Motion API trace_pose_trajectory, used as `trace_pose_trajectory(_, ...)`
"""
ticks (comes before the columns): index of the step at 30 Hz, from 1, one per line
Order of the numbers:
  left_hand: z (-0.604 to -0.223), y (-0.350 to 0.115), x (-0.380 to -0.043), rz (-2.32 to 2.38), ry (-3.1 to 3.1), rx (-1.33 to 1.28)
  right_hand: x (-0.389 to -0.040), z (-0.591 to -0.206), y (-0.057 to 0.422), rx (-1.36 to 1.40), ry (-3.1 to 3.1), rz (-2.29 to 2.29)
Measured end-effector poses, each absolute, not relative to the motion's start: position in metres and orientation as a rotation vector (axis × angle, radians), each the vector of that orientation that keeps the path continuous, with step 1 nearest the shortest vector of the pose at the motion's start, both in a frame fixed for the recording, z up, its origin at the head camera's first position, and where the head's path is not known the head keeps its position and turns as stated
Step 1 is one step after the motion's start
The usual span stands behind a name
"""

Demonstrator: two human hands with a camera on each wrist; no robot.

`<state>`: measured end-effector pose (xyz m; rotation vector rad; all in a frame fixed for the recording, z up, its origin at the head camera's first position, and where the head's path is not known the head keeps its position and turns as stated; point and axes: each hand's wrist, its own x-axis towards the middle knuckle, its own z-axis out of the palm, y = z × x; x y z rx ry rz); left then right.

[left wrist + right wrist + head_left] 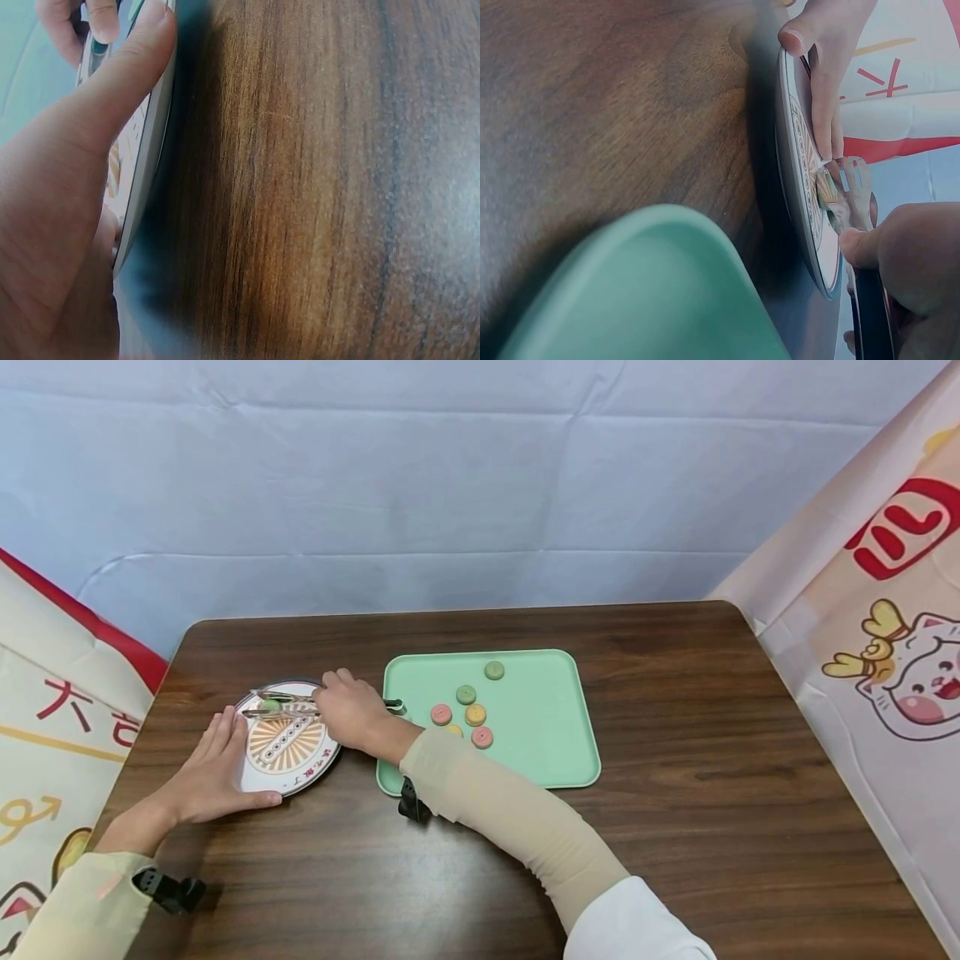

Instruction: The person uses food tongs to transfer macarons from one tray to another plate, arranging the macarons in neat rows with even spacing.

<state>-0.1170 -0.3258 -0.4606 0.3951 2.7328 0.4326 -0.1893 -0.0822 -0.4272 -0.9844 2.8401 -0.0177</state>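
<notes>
My right hand point(352, 710) grips metal tongs point(281, 713) with a dark handle point(870, 315). Between the tongs' ends, low over the white plate point(311, 768), is a small green round cookie point(268, 704). The plate has an orange ray pattern and red lettering, with a dark rim. Along its left and near rim rests my left hand point(213, 768), fingers straight and thumb spread toward me. In the left wrist view the thumb point(135, 71) lies on the plate's edge. The right wrist view shows the tongs' scalloped end point(859, 187) near the left fingertips.
A mint-green tray point(540, 727) lies right of the plate, under the right forearm. On it are pink cookies point(482, 737), green cookies point(494, 670) and yellow cookies point(476, 715). The brown wooden table point(675, 735) meets a pale cloth backdrop point(450, 485) behind.
</notes>
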Motion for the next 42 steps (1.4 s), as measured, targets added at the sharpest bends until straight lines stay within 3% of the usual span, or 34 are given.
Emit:
trace_pose_trajectory(26,-0.460,-0.325,-0.117,0.439,2.731,0.387,-0.187,-0.427,-0.073,-1.025,2.829,0.035)
trace_pose_trajectory(42,-0.458,-0.325,-0.116,0.431,2.729,0.388,-0.189,-0.434,-0.068,-1.015,2.845,-0.198)
